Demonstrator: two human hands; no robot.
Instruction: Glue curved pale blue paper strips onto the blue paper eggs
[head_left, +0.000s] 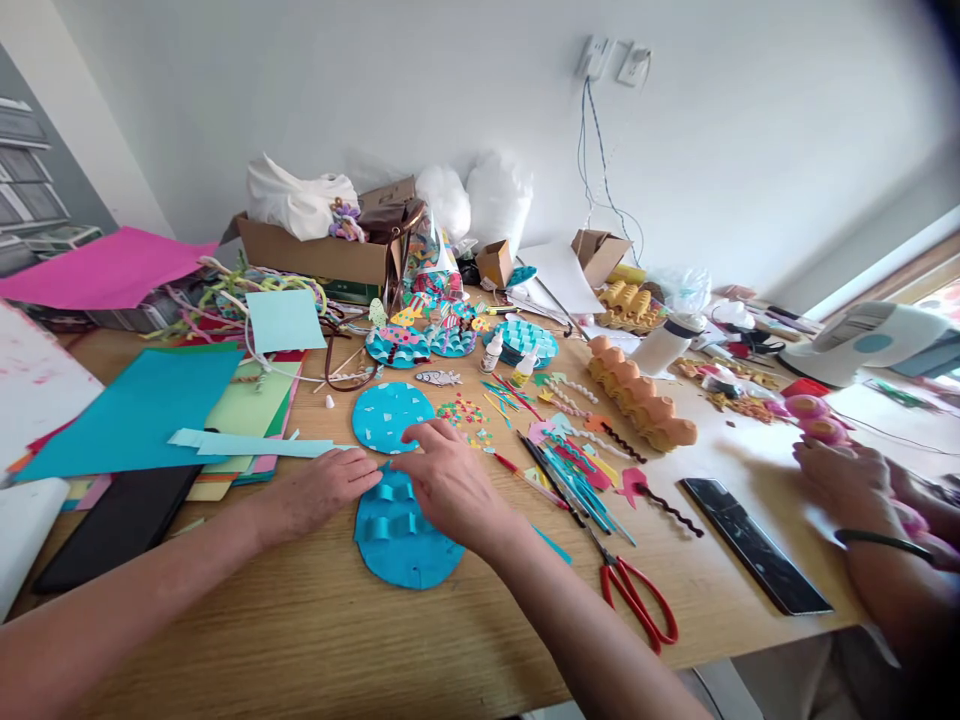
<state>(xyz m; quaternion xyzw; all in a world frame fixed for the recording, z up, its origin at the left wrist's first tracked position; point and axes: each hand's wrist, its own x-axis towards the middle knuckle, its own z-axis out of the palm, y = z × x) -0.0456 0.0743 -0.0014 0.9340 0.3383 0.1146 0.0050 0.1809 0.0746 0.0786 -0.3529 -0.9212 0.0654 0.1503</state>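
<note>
Two blue paper discs lie on the wooden table before me. The nearer disc carries rows of curled blue paper strips. My left hand rests at its upper left edge, fingers together, their tips at a short blue paper strip. From the other side my right hand pinches at the same strip, its index finger bent; the fingertips partly hide the strip. Just beyond lies the farther disc, dotted with small pale paper bits. Long light-blue paper strips lie left of my left hand.
Red-handled scissors, a black phone, pencils and blue paper strips lie to the right. Glue bottles stand farther back. Coloured paper sheets are stacked left. At right, another person's hands hold something pink beside an egg carton.
</note>
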